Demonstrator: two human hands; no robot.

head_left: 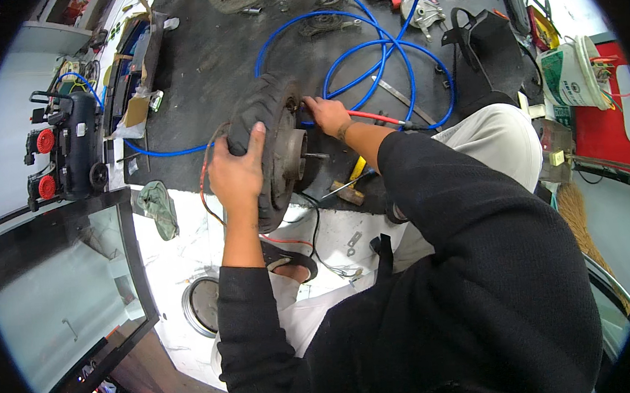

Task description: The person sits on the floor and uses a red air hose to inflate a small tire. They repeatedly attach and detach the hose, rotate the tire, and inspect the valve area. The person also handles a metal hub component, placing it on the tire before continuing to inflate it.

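Note:
A small black tyre on a motor wheel [271,148] stands upright before me, its axle pointing right. My left hand [236,169] grips the tyre's near left side, thumb on the tread. Beside the far right of the rim, my right hand [327,115] is closed on the end of a red air hose [375,116]; its fingertips are close to the hub side, and the hose's tip is hidden. The red piece joins a coiled blue hose [413,80] at a dark fitting.
A hammer [350,192] with a yellow-marked handle and a metal ruler [396,96] lie right of the wheel on the black mat [197,73]. An air compressor [70,144] stands left. At right are a black bag [491,56] and a white bucket [573,72]. Cables trail below the tyre.

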